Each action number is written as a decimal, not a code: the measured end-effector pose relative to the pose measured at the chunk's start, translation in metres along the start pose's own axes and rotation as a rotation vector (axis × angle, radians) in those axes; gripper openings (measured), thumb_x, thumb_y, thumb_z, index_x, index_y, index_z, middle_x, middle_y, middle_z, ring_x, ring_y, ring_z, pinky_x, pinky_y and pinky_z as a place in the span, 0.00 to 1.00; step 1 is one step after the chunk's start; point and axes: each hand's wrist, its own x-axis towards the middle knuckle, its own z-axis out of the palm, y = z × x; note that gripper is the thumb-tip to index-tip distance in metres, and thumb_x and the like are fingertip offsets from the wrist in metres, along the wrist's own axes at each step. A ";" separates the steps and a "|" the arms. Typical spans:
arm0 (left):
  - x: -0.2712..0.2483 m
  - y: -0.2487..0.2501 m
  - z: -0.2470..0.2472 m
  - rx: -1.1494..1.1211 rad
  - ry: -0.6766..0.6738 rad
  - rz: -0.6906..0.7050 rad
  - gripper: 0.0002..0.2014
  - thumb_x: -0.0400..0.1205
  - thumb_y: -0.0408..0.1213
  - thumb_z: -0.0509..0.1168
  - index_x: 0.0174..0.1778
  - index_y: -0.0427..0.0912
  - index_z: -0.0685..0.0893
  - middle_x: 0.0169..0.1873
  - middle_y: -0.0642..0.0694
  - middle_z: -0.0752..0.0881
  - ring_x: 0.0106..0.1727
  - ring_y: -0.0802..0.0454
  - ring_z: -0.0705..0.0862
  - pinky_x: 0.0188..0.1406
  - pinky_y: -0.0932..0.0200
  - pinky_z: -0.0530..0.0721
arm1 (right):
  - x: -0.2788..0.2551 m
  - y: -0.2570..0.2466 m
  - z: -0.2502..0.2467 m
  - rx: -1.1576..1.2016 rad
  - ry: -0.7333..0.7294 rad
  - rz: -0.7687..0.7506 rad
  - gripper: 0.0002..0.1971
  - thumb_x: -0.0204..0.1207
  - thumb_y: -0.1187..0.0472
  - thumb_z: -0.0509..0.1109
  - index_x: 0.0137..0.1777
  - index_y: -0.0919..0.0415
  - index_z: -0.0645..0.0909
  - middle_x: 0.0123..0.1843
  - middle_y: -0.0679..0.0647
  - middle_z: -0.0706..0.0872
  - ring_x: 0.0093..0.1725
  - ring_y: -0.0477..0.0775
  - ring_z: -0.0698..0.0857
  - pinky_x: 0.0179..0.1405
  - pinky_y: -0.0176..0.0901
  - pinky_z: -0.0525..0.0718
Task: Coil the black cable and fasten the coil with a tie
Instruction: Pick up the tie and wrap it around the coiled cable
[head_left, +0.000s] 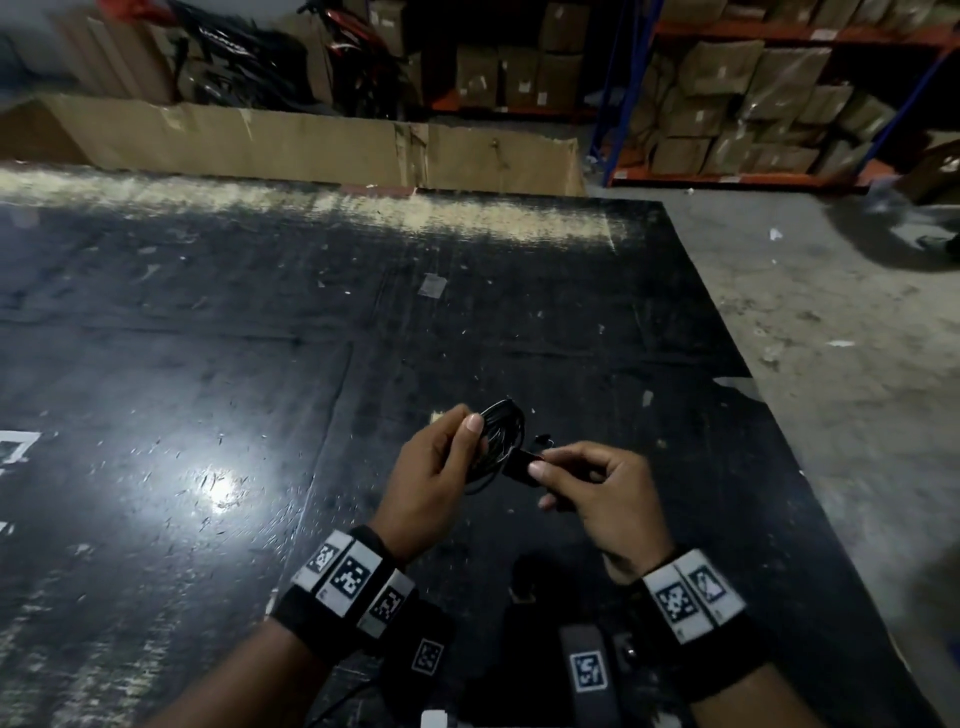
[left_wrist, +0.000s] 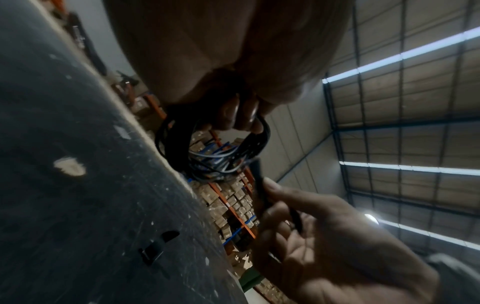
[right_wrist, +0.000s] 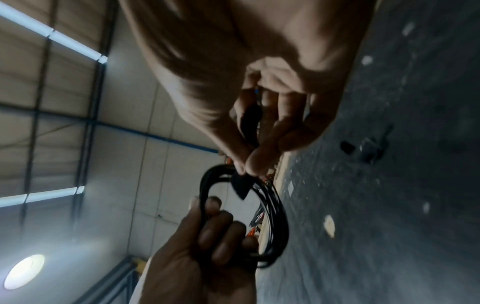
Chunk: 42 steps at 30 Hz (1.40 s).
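black, scuffed and dusty, the table (head_left: 363, 322) stands in a warehouse of stacked cardboard boxes (head_left: 737, 104) on orange-and-blue racking. above its near edge the left hand (head_left: 436, 467) curls round the black cable (head_left: 501, 431), wound into thin glossy loops. the right hand (head_left: 597, 493) pinches a flat black tie (head_left: 522, 464) against the coil.

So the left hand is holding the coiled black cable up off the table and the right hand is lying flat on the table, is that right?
Not quite. The left hand does hold the coiled black cable above the table, but the right hand is not flat on the table: it is raised too, pinching a black tie at the coil. The head view and the right wrist view show it.
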 end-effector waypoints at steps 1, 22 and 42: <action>0.000 0.002 0.001 0.039 0.025 0.025 0.22 0.91 0.50 0.54 0.38 0.38 0.75 0.29 0.49 0.76 0.32 0.55 0.75 0.32 0.46 0.75 | 0.000 0.000 0.008 0.078 0.073 0.058 0.05 0.69 0.73 0.82 0.43 0.72 0.90 0.41 0.66 0.94 0.24 0.53 0.88 0.34 0.48 0.88; -0.011 0.009 0.015 0.324 0.071 0.287 0.17 0.91 0.45 0.55 0.42 0.41 0.81 0.29 0.55 0.80 0.29 0.58 0.77 0.37 0.70 0.67 | -0.005 -0.022 0.045 0.970 0.064 0.459 0.10 0.74 0.71 0.69 0.55 0.65 0.82 0.33 0.54 0.85 0.20 0.42 0.80 0.23 0.31 0.82; -0.006 0.011 0.010 -0.030 0.075 0.117 0.15 0.91 0.38 0.60 0.70 0.45 0.87 0.55 0.53 0.94 0.56 0.60 0.93 0.52 0.65 0.88 | -0.016 -0.033 0.030 0.390 0.014 0.011 0.06 0.74 0.75 0.76 0.44 0.66 0.82 0.34 0.57 0.89 0.30 0.51 0.87 0.32 0.40 0.87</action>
